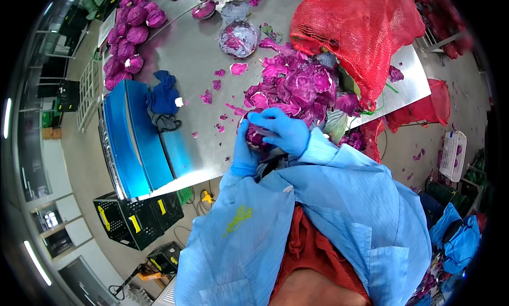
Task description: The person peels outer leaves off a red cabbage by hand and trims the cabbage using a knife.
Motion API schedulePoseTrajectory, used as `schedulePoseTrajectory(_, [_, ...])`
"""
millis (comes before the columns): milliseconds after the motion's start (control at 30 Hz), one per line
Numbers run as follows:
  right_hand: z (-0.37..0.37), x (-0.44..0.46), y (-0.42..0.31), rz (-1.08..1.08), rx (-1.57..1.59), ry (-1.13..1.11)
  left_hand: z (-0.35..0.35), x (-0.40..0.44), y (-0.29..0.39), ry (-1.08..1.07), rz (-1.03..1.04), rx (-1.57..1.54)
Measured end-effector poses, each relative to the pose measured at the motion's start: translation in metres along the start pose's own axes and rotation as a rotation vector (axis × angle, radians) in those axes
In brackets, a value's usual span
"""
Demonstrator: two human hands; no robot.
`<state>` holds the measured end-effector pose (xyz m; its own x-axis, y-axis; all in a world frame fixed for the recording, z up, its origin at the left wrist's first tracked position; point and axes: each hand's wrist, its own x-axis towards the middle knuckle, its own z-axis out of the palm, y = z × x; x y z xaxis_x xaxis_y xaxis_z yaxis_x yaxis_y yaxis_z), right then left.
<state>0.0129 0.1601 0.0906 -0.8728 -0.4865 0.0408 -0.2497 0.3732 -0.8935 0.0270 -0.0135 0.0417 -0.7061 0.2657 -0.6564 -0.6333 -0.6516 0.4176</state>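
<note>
A red cabbage [255, 137] is held in front of my chest, over the near edge of the steel table. My left hand [244, 152], in a blue glove, wraps round its left side and supports it. My right hand [289, 132], also gloved in blue, bends its fingers over the cabbage's upper right side; whatever sits between the thumb and fingers is too hidden to make out. Just beyond both hands lies a heap of loose purple cabbage leaves [302, 86]. Farther back on the table sits a whole cabbage with greyish outer leaves [239, 39].
A red mesh sack [355, 33] lies at the table's [199, 75] back right. Peeled cabbages [137, 34] are piled at the back left. Nearer stand a blue bin [132, 142] and dark blue cloth [164, 94]. Black crates [140, 221] and a white basket [453, 156] rest on the floor.
</note>
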Motion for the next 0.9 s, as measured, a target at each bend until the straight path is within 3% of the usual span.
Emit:
schedulePoseTrajectory(267, [0.023, -0.006, 0.018, -0.115, -0.140, 0.071, -0.013, 0.011, -0.007, 0.061, -0.033, -0.080])
schedulePoseTrajectory(367, [0.023, -0.007, 0.016, -0.018, -0.056, 0.063, -0.022, 0.018, -0.009, 0.073, -0.002, -0.076])
schedulePoseTrajectory(467, [0.028, -0.007, 0.026, -0.043, 0.145, 0.096, -0.021, 0.019, -0.010, 0.036, -0.016, -0.082])
schedulePoseTrajectory(567, [0.023, -0.003, 0.027, -0.104, 0.157, 0.124, -0.016, 0.016, -0.009, 0.029, -0.050, -0.079])
schedulePoseTrajectory(900, [0.017, -0.011, 0.029, -0.215, -0.191, 0.067, -0.015, 0.019, -0.010, -0.031, 0.026, -0.018])
